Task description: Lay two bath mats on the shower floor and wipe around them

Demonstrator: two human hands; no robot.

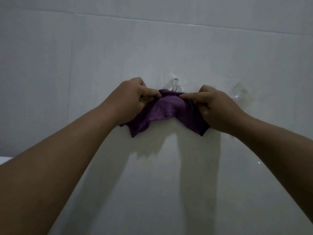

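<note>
Facing a white tiled wall (118,48) with faint grout lines and a glossy sheen, the person reaches up with both arms. The left hand (133,97) and right hand (215,106) each pinch the top edge of a purple cloth (166,109), held against the wall at a clear hook (175,83). A second clear hook (240,92) sits just right.

We have a single head-worn view, facing straight at the white tiled wall (152,48) from close range. It looks out along both forearms, which reach in from the bottom corners toward mid-frame.
</note>
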